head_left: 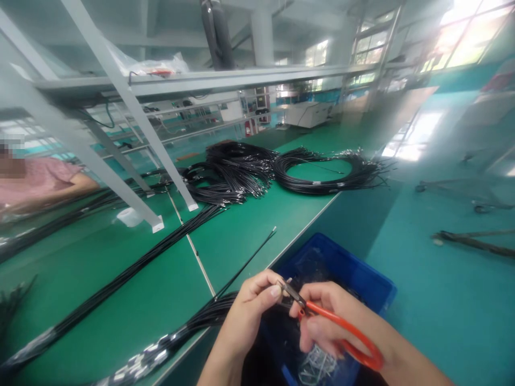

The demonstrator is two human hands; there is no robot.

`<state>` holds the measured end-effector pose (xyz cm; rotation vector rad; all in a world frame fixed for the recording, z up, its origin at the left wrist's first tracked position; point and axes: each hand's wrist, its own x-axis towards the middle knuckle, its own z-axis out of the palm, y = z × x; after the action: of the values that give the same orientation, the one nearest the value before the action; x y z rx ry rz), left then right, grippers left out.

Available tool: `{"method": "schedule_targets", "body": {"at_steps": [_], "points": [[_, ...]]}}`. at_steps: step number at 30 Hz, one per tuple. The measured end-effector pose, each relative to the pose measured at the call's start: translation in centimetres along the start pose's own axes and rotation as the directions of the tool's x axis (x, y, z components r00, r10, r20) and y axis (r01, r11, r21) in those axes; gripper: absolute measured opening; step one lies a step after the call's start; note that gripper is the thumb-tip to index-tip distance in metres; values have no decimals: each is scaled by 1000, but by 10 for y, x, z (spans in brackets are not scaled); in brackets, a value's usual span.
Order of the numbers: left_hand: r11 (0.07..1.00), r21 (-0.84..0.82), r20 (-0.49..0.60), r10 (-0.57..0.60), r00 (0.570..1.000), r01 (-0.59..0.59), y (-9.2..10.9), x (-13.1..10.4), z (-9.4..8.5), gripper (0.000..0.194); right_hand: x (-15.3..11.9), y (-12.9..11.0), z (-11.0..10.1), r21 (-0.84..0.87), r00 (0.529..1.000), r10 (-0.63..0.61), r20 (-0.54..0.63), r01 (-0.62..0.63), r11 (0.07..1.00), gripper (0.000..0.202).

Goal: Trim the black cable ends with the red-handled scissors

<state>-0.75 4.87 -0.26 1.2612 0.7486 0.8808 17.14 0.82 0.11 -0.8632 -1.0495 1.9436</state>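
My right hand (333, 303) is closed round a pair of pliers with red handles (348, 325), their dark jaws pointing up and left. At the jaw tips, my left hand (251, 305) pinches with thumb and forefinger; what is between them is too small to make out. A bundle of black cables (207, 316) lies on the table edge beside my left hand, one cable (251, 254) sticking out past the rest. Below both hands stands a blue bin (372, 279) with clear bags and small metal pieces (317, 364) in it, partly hidden by my forearms.
The green table (229, 241) carries another long cable bundle (140, 268), a coil of black cables (309, 185) and a cable heap (237, 166). White shelf posts (156, 145) rise from it. A person in a pink top (44, 179) sits at left. A wheeled frame (462, 187) stands right.
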Motion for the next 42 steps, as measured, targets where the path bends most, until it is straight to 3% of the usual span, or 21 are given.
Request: {"method": "schedule_targets", "body": {"at_steps": [11,16,19,21,23,25,30,33,37,42], "points": [[999,27,22,17,1000,-18,0,-2,-1,10,-1,-6,3,-63,997,71,-17,-72,995,21],[999,36,12,19,1000,-19,-3,-1,-2,10,-11,-9,9,-255,984,106,-142,-140,957,13],[999,39,8,20,1000,-20,-3,0,-3,11,-15,-3,7,-275,989,18,-147,-58,960,23],[999,37,14,21,1000,-22,-3,1,-2,13,-11,1,6,-256,953,-162,-255,95,962,27],[999,32,21,14,1000,-14,-2,2,0,13,-3,3,8,-247,850,-335,-407,250,936,31],[999,32,29,2,1000,-2,-3,3,2,14,7,2,12,-225,777,-428,-461,365,904,36],[990,140,33,-14,999,10,-2,0,6,16,26,3,23,-143,736,-485,-472,479,866,31],[952,303,-34,64,997,-51,-1,-4,7,12,30,8,24,-153,713,-486,-505,480,864,33],[957,284,-105,88,991,-55,-5,-6,7,15,34,20,24,-78,721,-440,-535,477,876,34],[1000,-3,-100,-27,995,27,-5,-6,10,17,35,29,25,125,813,-387,-436,480,868,37]]}}
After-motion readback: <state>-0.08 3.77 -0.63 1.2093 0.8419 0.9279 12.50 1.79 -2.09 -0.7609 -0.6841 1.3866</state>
